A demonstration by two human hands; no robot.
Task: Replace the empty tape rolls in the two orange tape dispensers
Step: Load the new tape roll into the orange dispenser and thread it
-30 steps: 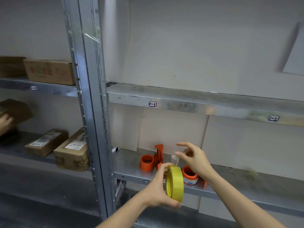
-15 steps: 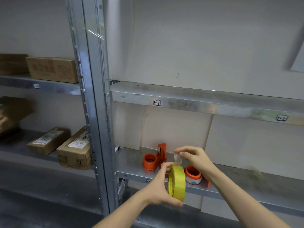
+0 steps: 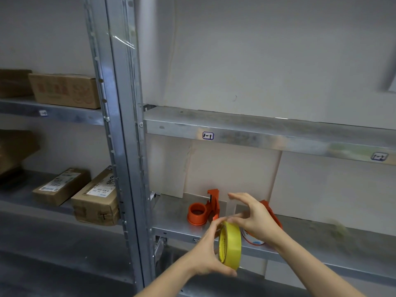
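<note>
My left hand (image 3: 209,252) is wrapped around a yellow tape roll (image 3: 231,245), held on edge in front of the shelf (image 3: 171,219): thumb over the top rim, the other fingers curled under the bottom. My right hand (image 3: 255,219) sits just above and beyond the roll, thumb and forefinger drawn close together at the roll's top edge, the remaining fingers spread loose and raised. A clear strip of tape (image 3: 231,207) stands up from there (it is faint and I cannot tell whether I actually have it pinched).

Just past my left fingertips, on the shelf, lies one orange tape dispenser (image 3: 203,212), its round hub bare and facing up, its cutter end standing behind. The second orange dispenser (image 3: 271,213) is mostly hidden behind my right hand; only its orange edge and a white-sided roll (image 3: 252,240) under my wrist show.

Well off to the left of my left hand, beyond the metal upright (image 3: 124,146), cardboard boxes (image 3: 94,198) sit on the neighbouring shelves.
</note>
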